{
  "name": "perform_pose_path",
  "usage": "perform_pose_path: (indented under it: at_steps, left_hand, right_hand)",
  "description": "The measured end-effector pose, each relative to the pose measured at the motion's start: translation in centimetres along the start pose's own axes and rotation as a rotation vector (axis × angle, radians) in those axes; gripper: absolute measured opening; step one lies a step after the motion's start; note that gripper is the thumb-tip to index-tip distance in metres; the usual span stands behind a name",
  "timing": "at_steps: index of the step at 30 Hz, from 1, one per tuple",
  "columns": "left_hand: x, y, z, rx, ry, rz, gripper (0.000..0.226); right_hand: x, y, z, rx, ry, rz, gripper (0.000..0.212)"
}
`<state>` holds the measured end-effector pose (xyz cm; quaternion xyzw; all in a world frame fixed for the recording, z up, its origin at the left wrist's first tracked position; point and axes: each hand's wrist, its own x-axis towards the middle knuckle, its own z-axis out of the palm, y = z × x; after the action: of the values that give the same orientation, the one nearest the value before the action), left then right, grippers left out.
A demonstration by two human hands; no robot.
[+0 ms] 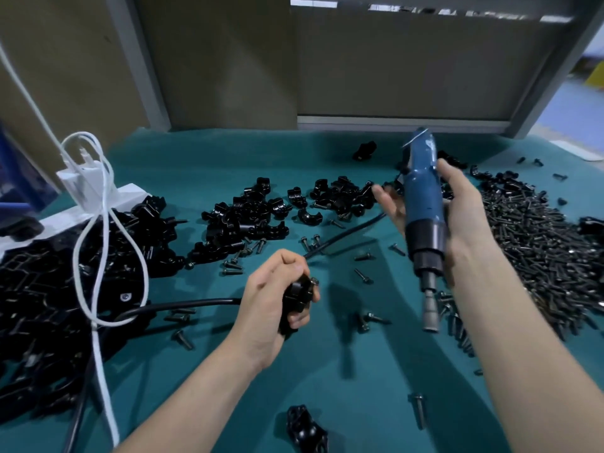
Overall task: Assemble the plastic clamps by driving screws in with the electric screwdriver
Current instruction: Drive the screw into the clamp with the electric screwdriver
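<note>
Nothing I can read from here: a pale patch high on the electric screwdriver (423, 204) is too blurred to make out. My right hand (461, 204) holds that blue tool up off the green mat (343, 371), nearly upright and tilted a little, bit end (429, 317) pointing down. The thumb lies along the tool's right side, and the fingers (387, 199) wrap round from behind, loosely and smeared by blur. The right forearm runs in from the lower right corner.

My left hand (274, 299) is lower and near the middle, fingers curled tight round a black plastic clamp (295, 300). A screw head (314, 282) stands out at the clamp's top right edge. The bit end hangs to the right of the clamp, apart from it.

On the mat, a big pile of screws (539, 256) sits beside my right arm. Clamp halves (248, 217) are heaped further back, with a larger black heap (39, 289) at far left. A white cable (98, 250) loops over that heap, and a black cable (183, 304) runs behind my left hand. One more clamp (305, 426) lies at the near edge.
</note>
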<state>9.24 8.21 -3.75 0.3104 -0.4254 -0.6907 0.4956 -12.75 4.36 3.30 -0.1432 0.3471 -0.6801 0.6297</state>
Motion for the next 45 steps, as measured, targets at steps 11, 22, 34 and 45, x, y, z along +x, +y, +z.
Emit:
perform_pose_path:
  at_steps: [11,22,34,45]
  left_hand:
    - [-0.2,0.7,0.3,0.268,0.091,0.066,0.016]
    - [-0.4,0.5,0.5,0.493,0.139,0.110,0.028]
    - [-0.1,0.6,0.2,0.463,0.125,0.021,0.035]
    - [0.1,0.4,-0.2,0.408,0.121,-0.001,0.016]
  right_hand:
    - [0.8,1.0,2.6,0.128,-0.166,-0.129,0.022]
    - [0.0,0.8,3.5,0.036,-0.099,-0.254,0.012]
    - [-0.3,1.4,4.1,0.015,-0.164,-0.279,0.011]
    - [-0.3,2.0,4.4,0.056,-0.310,-0.311,0.009]
